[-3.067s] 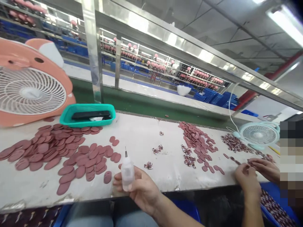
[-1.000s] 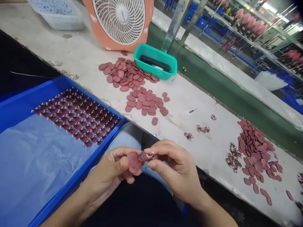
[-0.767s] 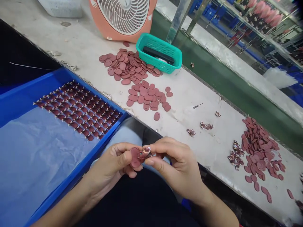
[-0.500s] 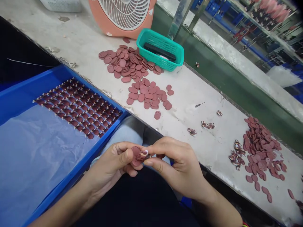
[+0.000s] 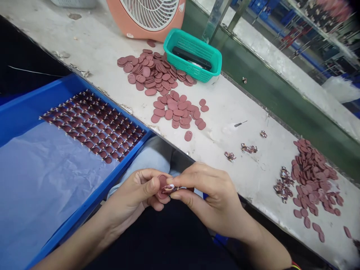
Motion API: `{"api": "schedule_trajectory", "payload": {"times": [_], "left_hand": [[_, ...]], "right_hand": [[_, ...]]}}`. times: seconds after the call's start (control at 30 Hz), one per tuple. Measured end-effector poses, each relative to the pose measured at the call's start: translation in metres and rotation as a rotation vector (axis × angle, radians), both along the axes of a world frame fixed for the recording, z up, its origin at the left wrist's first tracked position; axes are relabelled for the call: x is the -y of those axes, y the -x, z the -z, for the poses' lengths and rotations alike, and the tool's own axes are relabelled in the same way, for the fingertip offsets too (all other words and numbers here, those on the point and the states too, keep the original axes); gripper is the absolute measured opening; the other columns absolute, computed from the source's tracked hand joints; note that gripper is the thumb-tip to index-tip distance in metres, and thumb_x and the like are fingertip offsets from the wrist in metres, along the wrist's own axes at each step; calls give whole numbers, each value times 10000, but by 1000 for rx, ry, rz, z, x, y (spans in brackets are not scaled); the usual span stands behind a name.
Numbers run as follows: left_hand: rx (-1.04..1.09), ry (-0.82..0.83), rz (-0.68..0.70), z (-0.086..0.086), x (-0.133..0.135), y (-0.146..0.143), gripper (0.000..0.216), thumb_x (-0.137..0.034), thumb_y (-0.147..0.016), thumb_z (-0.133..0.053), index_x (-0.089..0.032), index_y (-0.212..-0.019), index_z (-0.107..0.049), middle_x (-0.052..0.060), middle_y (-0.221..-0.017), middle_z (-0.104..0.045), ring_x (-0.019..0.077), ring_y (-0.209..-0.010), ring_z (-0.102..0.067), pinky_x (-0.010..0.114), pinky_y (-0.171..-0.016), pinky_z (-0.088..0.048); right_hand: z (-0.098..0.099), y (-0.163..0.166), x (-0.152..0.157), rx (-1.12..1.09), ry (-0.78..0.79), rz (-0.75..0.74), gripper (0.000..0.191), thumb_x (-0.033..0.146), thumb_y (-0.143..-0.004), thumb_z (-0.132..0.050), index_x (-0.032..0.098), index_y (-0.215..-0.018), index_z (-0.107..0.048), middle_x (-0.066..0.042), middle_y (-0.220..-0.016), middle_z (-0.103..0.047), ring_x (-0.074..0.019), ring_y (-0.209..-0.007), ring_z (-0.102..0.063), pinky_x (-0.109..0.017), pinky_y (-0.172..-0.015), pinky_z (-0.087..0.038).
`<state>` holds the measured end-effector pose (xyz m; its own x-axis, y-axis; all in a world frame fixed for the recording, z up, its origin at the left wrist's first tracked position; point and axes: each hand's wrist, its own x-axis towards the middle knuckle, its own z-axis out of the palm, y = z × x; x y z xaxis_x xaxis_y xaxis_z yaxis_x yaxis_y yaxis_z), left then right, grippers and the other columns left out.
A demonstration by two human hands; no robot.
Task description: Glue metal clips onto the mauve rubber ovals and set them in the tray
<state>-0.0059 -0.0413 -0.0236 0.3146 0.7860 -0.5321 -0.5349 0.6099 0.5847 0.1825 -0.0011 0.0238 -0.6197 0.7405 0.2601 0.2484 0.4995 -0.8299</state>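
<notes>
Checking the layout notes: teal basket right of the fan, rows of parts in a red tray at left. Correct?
Head view shows the tray blue, not red; its rows of parts and the teal basket right of the fan stand.

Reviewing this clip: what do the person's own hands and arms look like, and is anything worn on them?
The left hand and right hand wear no gloves, and the left forearm and right forearm show no sleeves or cables. A thin yellow and red band shows at the bottom edge by the right arm, cut off by the frame.
</notes>
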Motion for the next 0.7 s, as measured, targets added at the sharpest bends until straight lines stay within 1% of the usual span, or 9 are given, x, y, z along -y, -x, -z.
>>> {"api": "schedule_trajectory", "payload": {"times": [0.1,0.2,0.37,0.5,0.63,0.7], "left_hand": [[10,-1,-2,1,1,0,396,-556,-607,-883,-182,-714,-808,4,-555,-638,86,-504,-524,154,-485,-500],[13,11,0,0,2,-1,380,-536,-604,-894,-188,-737,-816,9,-577,-661,88,-522,-538,147,-486,-488],[24,16,-7,-4,4,-3,371,-520,-578,-912,-204,-748,-818,6,-570,-674,87,-510,-544,153,-498,-478],[45,-11,13,-6,5,-3,329,-499,-617,-901,-213,-758,-818,4,-550,-680,91,-503,-561,165,-519,-481],[84,-26,16,-10,7,-2,297,-465,-630,-904,-204,-741,-814,13,-599,-727,94,-523,-605,162,-526,-485],[133,-17,19,-13,8,-2,279,-431,-616,-919,-209,-751,-816,6,-608,-737,103,-521,-628,172,-517,-490]], "right_hand": [[0,0,1,15,-49,1,176,137,-920,-682,192,-1086,-697,-31,-895,-747,-134,-786,-681,-255,-734,-570],[0,-1,3,36,-61,-11,163,137,-923,-678,169,-1082,-692,-44,-907,-748,-139,-789,-684,-264,-737,-569],[-2,-3,5,14,-60,-40,191,123,-932,-664,182,-1113,-677,-33,-908,-755,-133,-784,-690,-267,-750,-568],[-3,-4,7,3,-73,-57,214,110,-940,-644,200,-1132,-672,-27,-910,-759,-131,-772,-690,-261,-724,-583],[-7,-6,11,13,-70,-63,280,101,-931,-651,221,-1183,-666,-25,-922,-763,-138,-776,-699,-264,-723,-607],[-11,-6,12,22,-69,-59,266,92,-925,-655,209,-1162,-680,-36,-908,-766,-136,-755,-700,-251,-698,-611]]}}
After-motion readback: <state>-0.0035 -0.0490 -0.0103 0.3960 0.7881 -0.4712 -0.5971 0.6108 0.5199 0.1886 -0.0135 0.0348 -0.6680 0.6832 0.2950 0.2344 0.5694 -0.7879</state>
